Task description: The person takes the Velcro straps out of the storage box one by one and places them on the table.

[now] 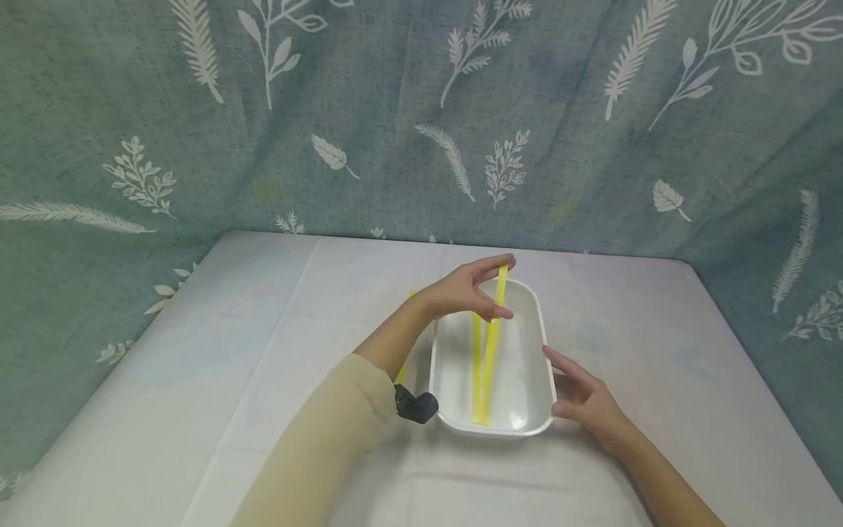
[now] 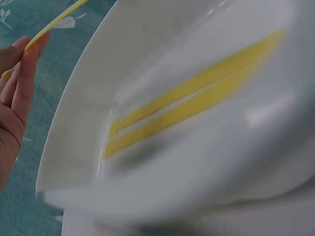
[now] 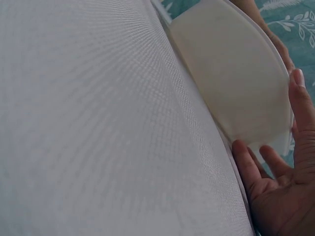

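My left hand [image 1: 470,289] reaches over a white rectangular dish [image 1: 530,351] and pinches a narrow yellow strip [image 1: 502,282] between thumb and fingers. In the left wrist view, that strip rises out of the fingertips beyond the dish's far edge. Two more yellow strips [image 2: 197,81] lie side by side along the dish's bottom. Another yellow strip [image 1: 400,375] shows on the table left of the dish, partly hidden by my left forearm. My right hand [image 1: 589,402] touches the dish's right outer wall with spread fingers, its fingertips at the rim.
A white cloth covers the table [image 1: 263,351]. Behind it hangs a green leaf-patterned curtain [image 1: 382,161], meeting the table's far edge. A black device [image 1: 415,404] on my left wrist sits close to the dish's left front corner.
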Demonstrator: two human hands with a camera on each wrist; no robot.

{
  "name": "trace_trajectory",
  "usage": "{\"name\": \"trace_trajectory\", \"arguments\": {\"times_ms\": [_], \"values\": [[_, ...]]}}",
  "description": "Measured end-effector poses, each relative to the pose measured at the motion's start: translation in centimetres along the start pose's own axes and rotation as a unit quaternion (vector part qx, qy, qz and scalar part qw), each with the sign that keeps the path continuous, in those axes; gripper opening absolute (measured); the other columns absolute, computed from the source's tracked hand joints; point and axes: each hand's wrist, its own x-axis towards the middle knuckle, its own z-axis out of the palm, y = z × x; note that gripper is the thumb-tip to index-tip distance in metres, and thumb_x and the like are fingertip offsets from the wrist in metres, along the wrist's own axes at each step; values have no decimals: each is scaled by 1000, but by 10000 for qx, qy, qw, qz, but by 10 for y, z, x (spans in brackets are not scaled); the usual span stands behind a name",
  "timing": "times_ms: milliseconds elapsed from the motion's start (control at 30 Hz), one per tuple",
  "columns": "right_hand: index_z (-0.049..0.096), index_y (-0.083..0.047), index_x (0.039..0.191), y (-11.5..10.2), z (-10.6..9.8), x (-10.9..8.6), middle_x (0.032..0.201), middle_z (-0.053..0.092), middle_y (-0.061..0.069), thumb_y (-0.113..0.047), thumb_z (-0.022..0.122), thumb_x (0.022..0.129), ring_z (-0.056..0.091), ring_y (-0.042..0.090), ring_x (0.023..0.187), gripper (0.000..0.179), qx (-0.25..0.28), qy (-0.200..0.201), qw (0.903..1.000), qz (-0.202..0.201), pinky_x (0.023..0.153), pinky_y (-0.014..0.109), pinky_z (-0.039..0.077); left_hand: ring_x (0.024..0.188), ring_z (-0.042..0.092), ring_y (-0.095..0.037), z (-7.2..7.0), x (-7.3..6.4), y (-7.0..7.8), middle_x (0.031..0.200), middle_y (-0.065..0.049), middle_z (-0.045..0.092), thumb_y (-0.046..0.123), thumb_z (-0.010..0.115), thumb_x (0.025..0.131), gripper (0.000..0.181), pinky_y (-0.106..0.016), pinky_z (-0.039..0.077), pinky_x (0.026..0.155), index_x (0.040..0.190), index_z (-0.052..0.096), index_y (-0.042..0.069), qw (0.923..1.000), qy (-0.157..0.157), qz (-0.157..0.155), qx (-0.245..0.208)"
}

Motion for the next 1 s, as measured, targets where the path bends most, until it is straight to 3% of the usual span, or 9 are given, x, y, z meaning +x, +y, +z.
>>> {"name": "trace_trajectory", "arguments": {"times_ms": [200, 333, 633, 800, 1000], "values": [[33, -4, 146, 2, 0, 0, 139, 48, -13, -7, 72, 82, 54, 7, 117, 75, 190, -103, 9997, -104, 87, 24, 50, 76, 69, -24, -15, -14, 4, 154, 12, 27, 2, 74, 79, 89, -39, 55, 78, 150, 26, 26, 9997, 240, -65, -10], [34, -4, 146, 3, -1, -1, 140, 47, -11, -6, 72, 82, 54, 8, 117, 75, 266, -124, 9995, -150, 86, 25, 51, 67, 67, -19, -26, -25, 6, 156, 7, 24, 1, 75, 78, 91, -38, 56, 76, 151, 25, 22, 9993, 377, -38, 0], [33, -5, 146, 2, 1, -1, 140, 46, -11, -6, 72, 82, 53, 7, 117, 75, 195, -81, 9998, -27, 86, 27, 52, 95, 68, -32, -48, -57, 6, 158, 6, 18, -2, 66, 82, 87, -35, 56, 74, 151, 22, 26, 9990, 437, -36, 63], [32, -4, 146, 1, 1, -2, 139, 46, -14, -7, 73, 82, 53, 5, 118, 76, 69, -23, 9999, 102, 86, 26, 51, 97, 68, -29, -60, -74, 2, 158, 7, 16, -4, 65, 82, 89, -30, 55, 72, 152, 19, 25, 9986, 499, -112, 93], [31, -4, 147, 2, 0, -1, 139, 46, -14, -8, 72, 82, 53, 6, 118, 76, 108, -31, 9999, 93, 86, 27, 51, 96, 68, -24, -72, -88, -5, 158, 6, 18, -2, 67, 81, 90, -34, 56, 73, 152, 19, 24, 9972, 669, -180, 295]]}}
